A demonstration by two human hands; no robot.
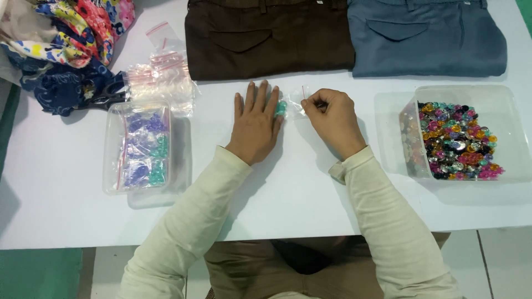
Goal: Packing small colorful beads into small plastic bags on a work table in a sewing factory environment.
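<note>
My left hand [255,123] lies flat on the white table [66,216], fingers spread, pressing on the left part of a small clear zip bag [290,104] with teal beads [281,107] inside. My right hand [331,119] pinches the bag's right end, at its red-striped seal, between thumb and fingers. Both sleeves are cream-coloured.
A clear tub [501,99] of mixed coloured beads stands at the right. At the left, a clear box [113,182] holds filled bead bags, with a pile of empty zip bags [163,77] behind it. Folded brown trousers [266,36] and blue trousers [426,39] lie at the back; patterned cloth [66,44] far left.
</note>
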